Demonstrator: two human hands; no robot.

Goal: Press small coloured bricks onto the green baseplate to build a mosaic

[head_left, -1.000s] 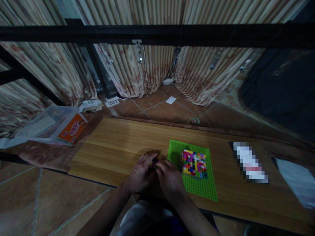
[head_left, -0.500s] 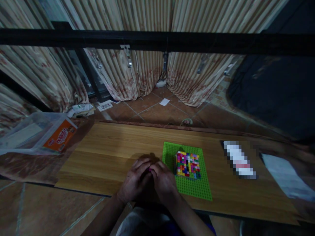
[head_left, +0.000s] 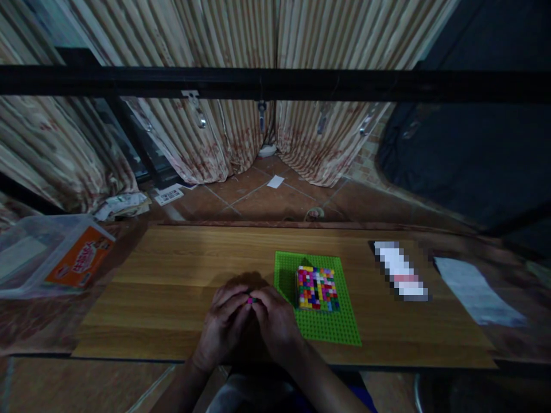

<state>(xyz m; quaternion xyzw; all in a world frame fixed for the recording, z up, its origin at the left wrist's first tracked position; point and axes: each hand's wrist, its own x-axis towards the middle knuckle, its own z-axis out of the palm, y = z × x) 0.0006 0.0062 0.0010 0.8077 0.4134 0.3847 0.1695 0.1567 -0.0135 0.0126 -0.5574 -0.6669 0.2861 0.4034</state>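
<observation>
Between the fingertips of both hands is a small pink toy brick (head_left: 250,300), with a bit of green next to it on the right. My left hand (head_left: 224,321) is closed in a pinch on its left side. From the other side my right hand (head_left: 278,321) pinches at the same spot, beside the baseplate's left edge. The green studded baseplate (head_left: 329,330) lies flat on the table. On it stands a block of many-coloured toy bricks (head_left: 318,288), with a dark gap in its top face.
The wooden table (head_left: 172,264) stretches to both sides. To the right lie a blurred-out flat object (head_left: 400,271) and a white sheet (head_left: 477,291). Off the left end stands a clear plastic box (head_left: 26,281) with an orange label (head_left: 80,258). A dark bar (head_left: 241,84) crosses ahead, before curtains.
The view has shifted, so most things sit further left. The hands have turned slightly and show more of the pink brick and a green bit. The block on the baseplate looks the same.
</observation>
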